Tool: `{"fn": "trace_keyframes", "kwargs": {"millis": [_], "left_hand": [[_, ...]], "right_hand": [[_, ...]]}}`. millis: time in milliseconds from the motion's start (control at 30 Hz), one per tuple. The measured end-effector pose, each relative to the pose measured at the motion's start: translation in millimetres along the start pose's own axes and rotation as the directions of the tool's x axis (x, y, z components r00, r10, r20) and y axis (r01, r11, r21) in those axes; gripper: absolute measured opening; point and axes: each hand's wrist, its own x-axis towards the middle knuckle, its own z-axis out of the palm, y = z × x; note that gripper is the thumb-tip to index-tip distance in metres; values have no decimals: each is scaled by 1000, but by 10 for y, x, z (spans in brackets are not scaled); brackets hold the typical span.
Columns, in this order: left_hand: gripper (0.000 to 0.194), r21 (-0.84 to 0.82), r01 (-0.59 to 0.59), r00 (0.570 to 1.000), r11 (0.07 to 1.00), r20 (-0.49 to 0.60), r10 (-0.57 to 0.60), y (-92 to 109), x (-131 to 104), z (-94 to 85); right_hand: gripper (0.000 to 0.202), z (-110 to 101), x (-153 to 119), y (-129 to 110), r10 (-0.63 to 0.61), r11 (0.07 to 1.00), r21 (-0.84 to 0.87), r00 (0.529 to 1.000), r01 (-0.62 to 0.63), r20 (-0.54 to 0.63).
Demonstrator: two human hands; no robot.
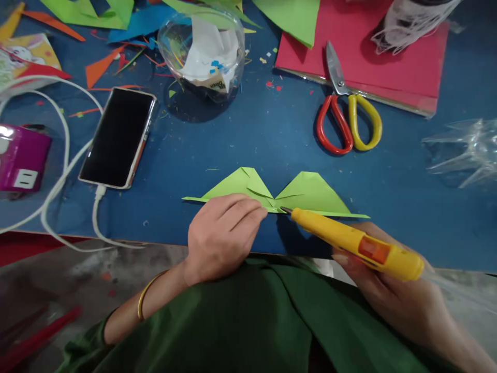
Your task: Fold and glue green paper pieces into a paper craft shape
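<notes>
A folded light-green paper piece [318,194] with two wing-like peaks lies along the table's near edge. My left hand [223,235] rests over its left half, fingers curled together at the fold; the fingertips are partly hidden. In my right hand [404,290] is a yellow hot glue gun [349,238], its fingers closed round the handle. The gun's metal nozzle points left and meets the paper, or hovers just over it, at the middle dip. A small shiny spot shows on the paper beside the nozzle.
Scissors [341,103] with red and yellow handles lie partly on red sheets [411,77]. A clear plastic bowl [171,46] holds paper scraps. At left are a phone [118,137], white cable [64,140] and purple adapter [29,158]. Clear plastic [476,147] lies at right.
</notes>
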Motion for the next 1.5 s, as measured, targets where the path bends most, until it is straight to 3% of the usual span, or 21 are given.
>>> {"fn": "trace_keyframes", "kwargs": {"millis": [433, 567, 667, 767, 833, 967, 1033, 1100, 1233, 1367, 1433, 1500], "left_hand": [[13, -2, 2, 1000, 1000, -8, -2, 5, -3, 1], [13, -15, 10, 1000, 1000, 4, -10, 2, -7, 0], [13, -44, 8, 1000, 999, -4, -8, -4, -25, 0], [16, -76, 19, 1000, 997, 0, -19, -13, -47, -6], [19, -83, 20, 1000, 996, 17, -19, -23, -57, -14], [22, -73, 9, 1000, 997, 30, -7, -52, -61, -16], [22, -67, 7, 1000, 998, 26, -5, -64, -57, -7], [22, -61, -2, 1000, 998, 17, 3, -72, -53, 1], [21, -46, -34, 999, 998, -3, 34, -79, -41, 7], [20, -27, -41, 999, 999, -4, 41, -68, -29, 8], [19, -19, -38, 999, 999, 0, 38, -54, -26, 2], [17, -23, -24, 1000, 999, 5, 24, -37, -25, -7]], "right_hand": [[20, -89, 9, 4, -5, 1000, 12, 998, 4, 56], [18, -229, -92, 83, 72, 997, 21, 997, -73, 26], [13, -283, -159, 117, 138, 981, 139, 990, -133, -25], [14, -263, -213, 140, 231, 942, 280, 963, -186, -140], [16, -252, -250, 180, 322, 908, 327, 936, -262, -143], [27, -376, -288, 367, 497, 835, 374, 846, -404, -195], [35, -518, -256, 503, 550, 831, 307, 771, -465, -321], [43, -682, -170, 656, 545, 815, 103, 692, -570, -473], [43, -932, 127, 989, 445, 723, -265, 724, -638, -528], [34, -1008, 395, 1279, 486, 650, -411, 766, -639, -422], [37, -1025, 443, 1396, 511, 627, -463, 780, -626, -361], [36, -1051, 410, 1495, 514, 610, -476, 773, -634, -371]]}}
